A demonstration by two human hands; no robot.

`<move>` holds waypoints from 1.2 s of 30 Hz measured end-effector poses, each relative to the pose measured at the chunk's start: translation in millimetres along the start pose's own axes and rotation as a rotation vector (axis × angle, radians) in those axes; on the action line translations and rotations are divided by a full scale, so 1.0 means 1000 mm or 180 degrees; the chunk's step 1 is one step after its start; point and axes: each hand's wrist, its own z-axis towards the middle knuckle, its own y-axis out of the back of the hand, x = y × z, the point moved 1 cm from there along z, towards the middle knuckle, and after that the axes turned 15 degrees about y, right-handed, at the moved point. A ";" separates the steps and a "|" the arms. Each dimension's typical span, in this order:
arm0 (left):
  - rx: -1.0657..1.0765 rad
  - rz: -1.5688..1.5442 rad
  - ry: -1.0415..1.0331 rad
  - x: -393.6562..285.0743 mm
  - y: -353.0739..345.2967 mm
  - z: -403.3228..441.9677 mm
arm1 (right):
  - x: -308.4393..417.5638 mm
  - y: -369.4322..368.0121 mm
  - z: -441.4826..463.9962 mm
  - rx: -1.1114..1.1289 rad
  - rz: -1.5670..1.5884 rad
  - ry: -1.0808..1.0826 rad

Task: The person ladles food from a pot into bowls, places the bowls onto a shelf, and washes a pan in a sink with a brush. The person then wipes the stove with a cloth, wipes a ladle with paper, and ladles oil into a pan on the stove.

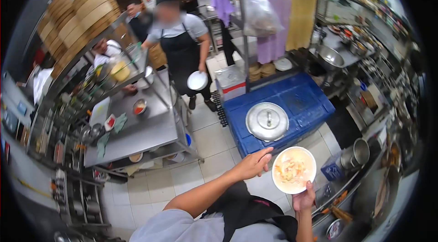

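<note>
A white bowl is in my right hand, which grips its near right edge. Inside the bowl lies a creamy, pale orange food with bits of orange and white. My left hand is stretched out just left of the bowl, fingers extended and holding nothing. Beyond both hands, a round metal lid with a handle rests on a blue chest.
A co-worker in a black apron stands ahead holding a white plate. At left is a steel table under a shelf with stacked bamboo steamers. Pots line the right side. Cloths hang from a rack.
</note>
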 end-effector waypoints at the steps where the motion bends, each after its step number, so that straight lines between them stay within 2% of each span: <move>1: -0.0114 -0.0022 0.0091 0.010 0.013 -0.015 | -0.014 -0.015 0.001 0.0165 0.0036 -0.0118; 6: -0.0568 -0.0356 0.0411 0.050 0.071 -0.093 | -0.083 -0.088 0.001 0.0734 -0.0252 -0.0583; 7: -0.0651 -0.0612 0.0021 0.069 0.078 -0.101 | -0.098 -0.105 -0.002 0.0874 -0.0204 -0.0742; 8: -0.0737 -0.0662 0.0021 0.078 0.090 -0.116 | -0.114 -0.119 -0.005 0.1009 -0.0155 -0.0902; 10: -0.1069 -0.0685 0.0304 0.097 0.112 -0.152 | -0.147 -0.142 -0.012 0.1120 -0.0154 -0.1141; 12: -0.1260 -0.0804 0.0350 0.127 0.136 -0.177 | -0.179 -0.171 -0.023 0.1361 -0.0113 -0.1544; 18: -0.1937 -0.1035 0.0725 0.192 0.198 -0.276 | -0.289 -0.240 -0.064 0.2004 -0.0183 -0.2182; 22: -0.2537 -0.1071 0.0942 0.232 0.219 -0.329 | -0.356 -0.275 -0.091 0.2179 -0.0395 -0.2863; 24: -0.2859 -0.1068 0.1331 0.246 0.227 -0.352 | -0.394 -0.286 -0.102 0.2406 -0.0416 -0.3007; 30: -0.3621 -0.1598 0.1528 0.330 0.239 -0.385 | -0.501 -0.313 -0.126 0.3014 -0.0819 -0.3835; 36: -0.3883 -0.1860 0.1864 0.402 0.264 -0.411 | -0.603 -0.330 -0.158 0.3167 -0.0769 -0.4481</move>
